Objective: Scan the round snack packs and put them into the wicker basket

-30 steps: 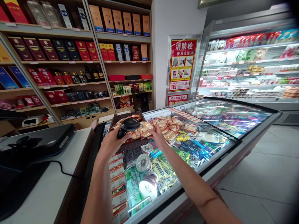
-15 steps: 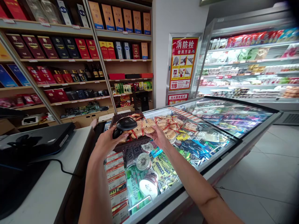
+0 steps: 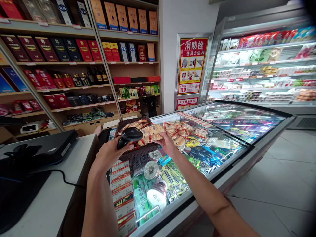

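Clear wrapping sheathes the pastry packet [image 3: 154, 133], which I judge light, slippery and crumbly, best pinched by an edge. My right hand [image 3: 167, 144] nips its near edge, the packet reaching leftward over the basket [image 3: 139, 152]; my left hand [image 3: 108, 153] wraps the black scanner's [image 3: 132, 134] handle.

Scanner [image 3: 132, 134] smooth plastic; packets [image 3: 151, 132] glossy film; basket [image 3: 138, 152] rough weave; freezer lid [image 3: 243, 121] shiny glass
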Demonstrator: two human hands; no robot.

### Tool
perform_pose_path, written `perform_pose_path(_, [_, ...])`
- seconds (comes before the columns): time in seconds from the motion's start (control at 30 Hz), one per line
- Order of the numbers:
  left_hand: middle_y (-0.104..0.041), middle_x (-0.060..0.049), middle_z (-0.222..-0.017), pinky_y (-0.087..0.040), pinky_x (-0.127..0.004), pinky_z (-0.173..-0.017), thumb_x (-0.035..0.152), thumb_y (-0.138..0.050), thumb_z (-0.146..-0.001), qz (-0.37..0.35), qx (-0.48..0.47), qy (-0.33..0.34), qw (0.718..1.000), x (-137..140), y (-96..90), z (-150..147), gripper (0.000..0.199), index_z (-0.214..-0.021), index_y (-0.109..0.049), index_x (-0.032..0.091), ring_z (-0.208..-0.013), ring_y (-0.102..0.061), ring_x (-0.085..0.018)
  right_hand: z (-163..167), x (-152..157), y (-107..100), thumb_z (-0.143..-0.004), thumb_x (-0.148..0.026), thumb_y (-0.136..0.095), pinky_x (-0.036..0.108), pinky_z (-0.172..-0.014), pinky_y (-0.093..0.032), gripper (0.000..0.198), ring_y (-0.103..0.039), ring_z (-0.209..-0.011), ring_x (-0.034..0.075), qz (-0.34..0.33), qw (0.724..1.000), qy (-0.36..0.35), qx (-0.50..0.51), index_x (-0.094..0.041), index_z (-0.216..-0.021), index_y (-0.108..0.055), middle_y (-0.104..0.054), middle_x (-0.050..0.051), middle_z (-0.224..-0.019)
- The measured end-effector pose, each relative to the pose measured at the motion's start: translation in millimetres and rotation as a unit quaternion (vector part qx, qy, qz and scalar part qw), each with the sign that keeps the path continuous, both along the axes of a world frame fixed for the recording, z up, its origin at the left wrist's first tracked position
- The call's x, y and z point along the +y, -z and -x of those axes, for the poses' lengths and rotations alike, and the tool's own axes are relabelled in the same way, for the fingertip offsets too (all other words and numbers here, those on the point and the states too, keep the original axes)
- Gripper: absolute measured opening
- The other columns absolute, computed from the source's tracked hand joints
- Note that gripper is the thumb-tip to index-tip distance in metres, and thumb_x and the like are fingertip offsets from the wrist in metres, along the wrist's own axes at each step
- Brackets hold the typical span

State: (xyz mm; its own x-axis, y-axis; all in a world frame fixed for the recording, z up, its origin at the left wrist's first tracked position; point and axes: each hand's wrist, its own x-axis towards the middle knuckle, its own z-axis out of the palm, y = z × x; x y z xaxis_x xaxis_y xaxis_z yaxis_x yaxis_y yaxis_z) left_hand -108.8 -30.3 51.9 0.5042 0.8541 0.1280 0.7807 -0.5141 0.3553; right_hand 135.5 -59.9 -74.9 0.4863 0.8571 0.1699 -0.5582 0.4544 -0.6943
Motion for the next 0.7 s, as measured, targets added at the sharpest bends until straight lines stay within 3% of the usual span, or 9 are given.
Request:
perform_pose_path(0.2, [-0.070,-0.005,-0.084,-0.040,-0.029,-0.067,0.076,-0.049,-0.075,-0.017,-0.021,-0.010,1.000,2.8,2.1,1.5,0.057,-0.098,-0.063,0.026,-0.086,-0.066,-0.030,-9.1,-0.1,-2.2,-0.068,-0.035,-0.077,0.032,-0.073,-0.064,0.033,-0.068,-0.088,0.016,-0.002,0.999,0.039,-0.013,-0.025,-0.091,-0.055,-0.065,-0.002,-0.092])
perform_pose_path(0.37, [-0.069,-0.005,-0.082,-0.039,-0.029,-0.064,0.078,-0.049,-0.074,-0.020,-0.019,-0.014,1.000,6.1,3.2,4.7,0.064,-0.107,-0.065,0.026,-0.082,-0.065,-0.030,-43.3,-1.5,-6.9,-0.067,-0.032,-0.074,0.035,-0.081,-0.063,0.035,-0.067,-0.089,0.016,-0.013,0.981,0.188,0.036,-0.026,-0.090,-0.048,-0.062,-0.002,-0.097])
perform_pose_path(0.57, [-0.070,-0.006,-0.084,-0.039,-0.029,-0.064,0.077,-0.050,-0.074,-0.016,-0.013,-0.027,0.999,5.7,2.6,0.7,0.065,-0.110,-0.065,0.025,-0.085,-0.065,-0.031,-75.3,-0.2,4.5,-0.073,-0.033,-0.066,0.034,-0.089,-0.061,0.033,-0.066,-0.101,0.013,0.022,0.942,0.320,0.095,-0.027,-0.095,-0.042,-0.059,-0.001,-0.114])
perform_pose_path(0.7, [-0.071,-0.006,-0.087,-0.040,-0.029,-0.065,0.077,-0.050,-0.073,-0.033,-0.016,-0.017,0.999,6.5,5.0,-2.5,0.065,-0.110,-0.067,0.026,-0.088,-0.065,-0.032,-87.6,-0.6,13.0,-0.077,-0.034,-0.062,0.034,-0.095,-0.057,0.036,-0.064,-0.110,0.013,0.060,0.928,0.357,0.089,-0.028,-0.106,-0.042,-0.056,0.002,-0.129])
